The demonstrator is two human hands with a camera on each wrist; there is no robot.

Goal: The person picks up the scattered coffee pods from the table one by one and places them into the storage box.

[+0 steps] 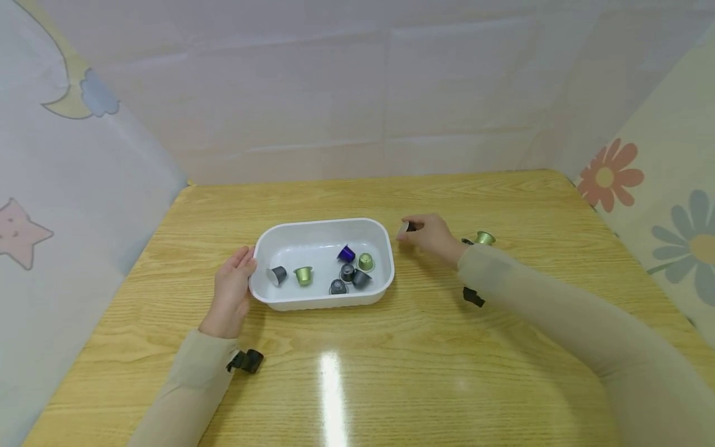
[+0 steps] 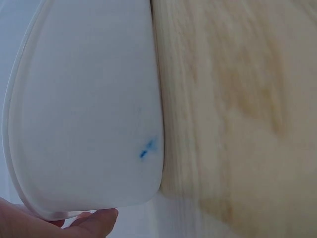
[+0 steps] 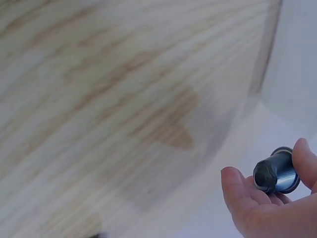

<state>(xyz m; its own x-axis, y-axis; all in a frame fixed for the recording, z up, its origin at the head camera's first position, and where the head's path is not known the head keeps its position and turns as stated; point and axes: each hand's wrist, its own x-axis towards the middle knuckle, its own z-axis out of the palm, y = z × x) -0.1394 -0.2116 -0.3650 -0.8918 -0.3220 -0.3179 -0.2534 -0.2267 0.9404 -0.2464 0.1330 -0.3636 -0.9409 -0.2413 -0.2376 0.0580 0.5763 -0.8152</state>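
A white plastic tub (image 1: 321, 303) stands on the wooden table. My left hand (image 1: 230, 288) grips its left end, fingers and thumb at the rim. In the left wrist view the tub's outer wall (image 2: 89, 109) fills the left side, with a small blue mark on it. Just beyond the tub's right end, my right hand (image 1: 432, 237) pinches a dark coffee capsule (image 3: 276, 171) between thumb and fingers. Inside the tub lie several other capsules: dark grey ones such as the capsule (image 1: 280, 274) at left, a green capsule (image 1: 303, 276), another green capsule (image 1: 365, 262) and a purple capsule (image 1: 346, 254).
A green capsule (image 1: 485, 238) sits on the table (image 1: 402, 366) behind my right forearm, partly hidden by the sleeve. Black wrist cameras are strapped at both cuffs. A pale sheet (image 1: 357, 124) hangs behind the table, with patterned sheets at both sides.
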